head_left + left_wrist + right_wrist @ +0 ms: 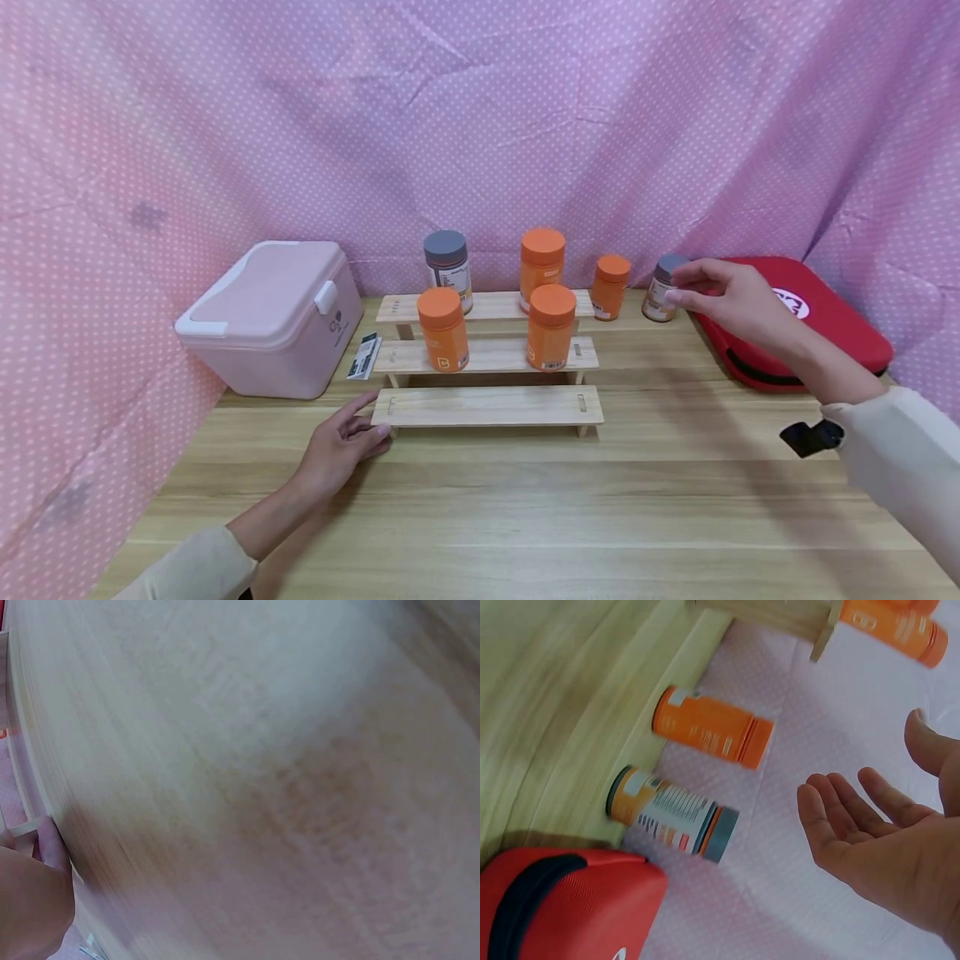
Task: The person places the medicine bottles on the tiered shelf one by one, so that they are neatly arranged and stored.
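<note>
A three-step wooden display rack (487, 406) stands mid-table. My left hand (341, 446) holds the left end of its lowest step, thumb in front and fingers behind; in the left wrist view, the left hand (34, 896) has a wooden edge between thumb and finger. My right hand (742, 304) hovers by a small grey-capped bottle (660, 293) at the back right. The right wrist view shows a gap between this bottle (671, 814) and the loosely bent fingers (821, 825). Left of it stands a small orange bottle (609, 290).
On the rack's top step stand a large grey-capped bottle (448, 271) and an orange bottle (542, 262). Two more orange bottles (442, 333) are on the middle step. A pink lidded box (277, 325) and a small card (364, 357) lie left; a red case (795, 325) lies right.
</note>
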`<state>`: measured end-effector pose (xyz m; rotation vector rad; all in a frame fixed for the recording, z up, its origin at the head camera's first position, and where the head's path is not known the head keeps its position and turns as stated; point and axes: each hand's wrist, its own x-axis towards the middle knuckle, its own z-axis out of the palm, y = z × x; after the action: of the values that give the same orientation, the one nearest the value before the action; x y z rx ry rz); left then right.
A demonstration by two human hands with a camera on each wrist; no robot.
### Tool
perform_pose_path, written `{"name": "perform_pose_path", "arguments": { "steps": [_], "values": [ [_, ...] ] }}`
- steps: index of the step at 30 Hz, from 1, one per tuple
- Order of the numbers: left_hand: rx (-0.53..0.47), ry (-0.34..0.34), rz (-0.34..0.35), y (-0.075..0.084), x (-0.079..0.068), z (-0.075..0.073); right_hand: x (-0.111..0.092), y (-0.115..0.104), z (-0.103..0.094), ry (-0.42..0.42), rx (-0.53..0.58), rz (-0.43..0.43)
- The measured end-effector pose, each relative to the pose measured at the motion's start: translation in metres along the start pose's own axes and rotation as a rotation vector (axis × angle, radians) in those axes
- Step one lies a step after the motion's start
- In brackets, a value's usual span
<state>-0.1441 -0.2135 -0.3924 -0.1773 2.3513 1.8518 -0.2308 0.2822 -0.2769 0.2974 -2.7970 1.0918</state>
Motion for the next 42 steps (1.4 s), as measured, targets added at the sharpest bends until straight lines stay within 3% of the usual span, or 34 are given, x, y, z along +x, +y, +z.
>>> {"name": "perform_pose_path", "arguments": {
  "steps": [17, 23, 36, 42],
  "values": [
    [-0.008, 0.004, 0.014, -0.001, 0.001, 0.000, 0.052, 0.029, -0.003, 0.045, 0.018, 0.035],
    [-0.016, 0.002, 0.022, -0.001, 0.002, 0.000, 0.068, 0.040, 0.001, 0.008, 0.042, 0.040],
    [-0.012, 0.004, -0.002, -0.002, 0.003, 0.000, 0.082, 0.057, 0.005, -0.058, 0.026, 0.101],
    [-0.005, 0.010, -0.009, 0.000, 0.002, 0.001, 0.087, 0.070, 0.014, -0.055, 0.005, 0.078]
  ]
}}
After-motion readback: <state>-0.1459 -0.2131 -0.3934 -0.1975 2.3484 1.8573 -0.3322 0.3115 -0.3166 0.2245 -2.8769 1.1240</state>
